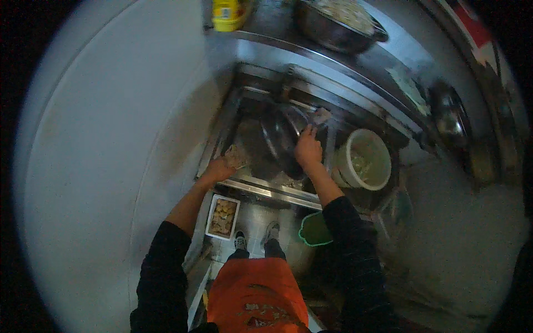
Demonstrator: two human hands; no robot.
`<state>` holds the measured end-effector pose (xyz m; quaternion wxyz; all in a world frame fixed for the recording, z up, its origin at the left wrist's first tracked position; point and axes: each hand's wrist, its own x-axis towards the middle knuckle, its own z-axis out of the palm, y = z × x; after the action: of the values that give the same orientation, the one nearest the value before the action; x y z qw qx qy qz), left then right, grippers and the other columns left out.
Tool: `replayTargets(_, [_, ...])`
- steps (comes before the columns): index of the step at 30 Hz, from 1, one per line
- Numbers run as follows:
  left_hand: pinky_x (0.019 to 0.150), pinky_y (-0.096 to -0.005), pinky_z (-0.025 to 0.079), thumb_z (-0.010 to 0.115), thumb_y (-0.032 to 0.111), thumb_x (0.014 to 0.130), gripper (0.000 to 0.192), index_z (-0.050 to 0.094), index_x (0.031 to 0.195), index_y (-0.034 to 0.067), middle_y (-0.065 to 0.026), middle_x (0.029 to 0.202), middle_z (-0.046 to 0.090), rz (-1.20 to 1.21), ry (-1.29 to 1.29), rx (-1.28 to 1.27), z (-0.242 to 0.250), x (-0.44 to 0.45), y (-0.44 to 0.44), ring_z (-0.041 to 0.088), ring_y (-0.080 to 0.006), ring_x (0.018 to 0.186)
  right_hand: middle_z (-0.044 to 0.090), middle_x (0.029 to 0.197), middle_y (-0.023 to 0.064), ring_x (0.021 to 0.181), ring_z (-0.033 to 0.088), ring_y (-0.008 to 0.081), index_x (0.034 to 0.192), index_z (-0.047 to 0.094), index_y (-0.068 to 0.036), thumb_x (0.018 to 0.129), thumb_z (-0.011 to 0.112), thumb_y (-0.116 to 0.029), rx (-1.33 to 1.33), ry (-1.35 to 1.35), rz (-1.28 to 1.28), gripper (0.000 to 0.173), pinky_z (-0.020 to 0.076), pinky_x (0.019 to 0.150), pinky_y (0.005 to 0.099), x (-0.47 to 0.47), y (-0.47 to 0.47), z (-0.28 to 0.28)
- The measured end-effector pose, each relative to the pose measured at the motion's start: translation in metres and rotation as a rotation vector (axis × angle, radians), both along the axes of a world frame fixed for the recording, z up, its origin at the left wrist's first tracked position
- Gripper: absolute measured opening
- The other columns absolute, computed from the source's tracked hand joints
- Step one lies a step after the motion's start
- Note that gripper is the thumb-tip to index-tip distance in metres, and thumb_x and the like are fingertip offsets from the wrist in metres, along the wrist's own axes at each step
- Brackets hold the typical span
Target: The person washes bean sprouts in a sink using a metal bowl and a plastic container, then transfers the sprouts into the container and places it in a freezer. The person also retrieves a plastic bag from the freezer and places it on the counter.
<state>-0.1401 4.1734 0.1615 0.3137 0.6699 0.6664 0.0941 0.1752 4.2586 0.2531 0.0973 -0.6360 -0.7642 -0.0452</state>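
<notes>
A large dark metal pan, seemingly a wok (283,137), stands tilted in a stainless steel sink (266,191). My right hand (309,146) grips its right rim, just below a pale, blurred part (320,115) that may be the handle or a cloth. My left hand (220,170), at the sink's front left corner, holds a tan, rough-looking scrubber (236,156); its exact kind is too blurred to tell. The pan's underside and the sink floor beneath it are partly hidden.
A white bucket (368,160) stands right of the sink. Above are a steel shelf (283,41), a filled metal pot (339,29) and a yellow container (226,16). On the floor are a white box of food pieces (223,216) and a green-rimmed basin (315,229). A wall (95,158) rises left.
</notes>
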Motion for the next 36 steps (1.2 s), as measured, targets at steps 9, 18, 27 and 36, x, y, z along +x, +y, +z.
replayTargets(9, [0.090, -0.0471, 0.051, 0.069, 0.031, 0.086, 0.051, 0.059, 0.124, -0.001, -0.0254, 0.114, 0.066, -0.457, -0.185, 0.069, 0.071, 0.157, 0.053, 0.063, -0.0415, 0.107, 0.060, 0.089, 0.0135, 0.071, 0.056, 0.0229, 0.117, 0.053, 0.002, 0.082, 0.065, -0.015, -0.513, 1.274, -0.857, 0.040, 0.0439, 0.055, 0.0364, 0.186, -0.140, -0.048])
replayTargets(18, [0.087, -0.0503, 0.054, 0.066, 0.019, 0.087, 0.052, 0.047, 0.127, -0.009, -0.0299, 0.107, 0.067, -0.748, 0.302, -0.060, 0.067, 0.312, 0.037, 0.066, -0.0433, 0.101, 0.060, 0.091, 0.0076, 0.062, 0.051, 0.0147, 0.117, 0.054, -0.001, 0.082, 0.066, -0.015, -0.452, 1.727, -0.907, 0.039, 0.0392, 0.046, 0.0282, 0.263, -0.224, -0.133])
replayTargets(27, [0.075, -0.0504, 0.057, 0.063, 0.010, 0.084, 0.038, 0.051, 0.116, -0.006, -0.0251, 0.095, 0.070, -0.910, 0.411, 0.060, 0.081, 0.368, 0.009, 0.070, -0.0422, 0.087, 0.060, 0.126, 0.0235, 0.117, 0.058, 0.0450, 0.138, 0.044, -0.002, 0.082, 0.077, -0.030, 0.100, 0.441, -0.457, 0.071, 0.0470, 0.101, 0.0462, 0.273, -0.225, -0.086])
replayTargets(36, [0.082, -0.0492, 0.055, 0.062, 0.007, 0.086, 0.035, 0.050, 0.117, -0.002, -0.0258, 0.105, 0.067, -0.919, 0.111, 0.494, 0.161, 0.360, 0.048, 0.067, -0.0432, 0.099, 0.064, 0.115, 0.0187, 0.096, 0.065, 0.0283, 0.123, 0.052, -0.002, 0.087, 0.068, -0.024, -0.659, 1.188, 0.009, 0.046, 0.0530, 0.078, 0.0406, 0.219, -0.101, -0.001])
